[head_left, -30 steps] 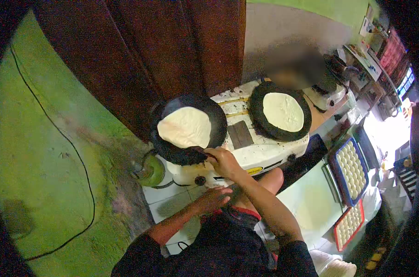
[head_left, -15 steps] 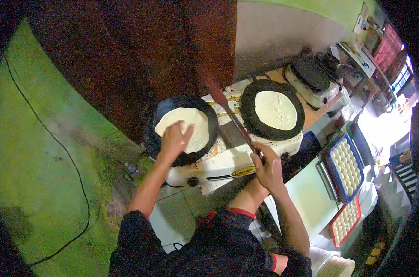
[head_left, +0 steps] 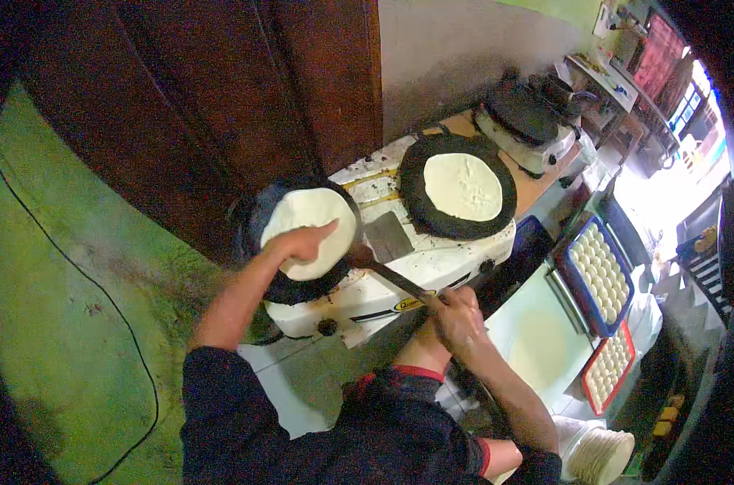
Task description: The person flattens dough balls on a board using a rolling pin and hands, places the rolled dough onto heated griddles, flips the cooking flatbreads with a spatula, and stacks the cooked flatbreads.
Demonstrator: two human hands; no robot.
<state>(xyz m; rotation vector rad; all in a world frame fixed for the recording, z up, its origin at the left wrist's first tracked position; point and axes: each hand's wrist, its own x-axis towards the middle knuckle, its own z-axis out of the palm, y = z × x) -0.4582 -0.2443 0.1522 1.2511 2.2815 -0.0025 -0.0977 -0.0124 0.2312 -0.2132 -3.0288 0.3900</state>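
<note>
A pale round flatbread (head_left: 322,206) lies on the left black griddle pan (head_left: 290,287), off-centre toward its far side. My left hand (head_left: 302,242) rests on the bread's near part, one digit stretched out across it; the other fingers are partly hidden. In my right hand (head_left: 457,319) is the handle of a long dark spatula (head_left: 395,279). Its far end reaches the right edge of the left pan, close to the bread. A second flatbread (head_left: 464,187) sits flat on the right griddle pan (head_left: 414,206), with small bumps on its surface.
Both pans stand on a white stove (head_left: 367,303). To the right are a blue tray (head_left: 562,263) and a red-rimmed tray (head_left: 590,392) of dough balls. A stack of flatbreads (head_left: 613,457) is at lower right. Another burner (head_left: 536,149) stands behind, and a brown wooden door (head_left: 221,97) rises beyond.
The spatula has swung down and left, from between the pans to the left pan's edge. My left hand has changed its pose on the bread, which sits farther from me on the pan.
</note>
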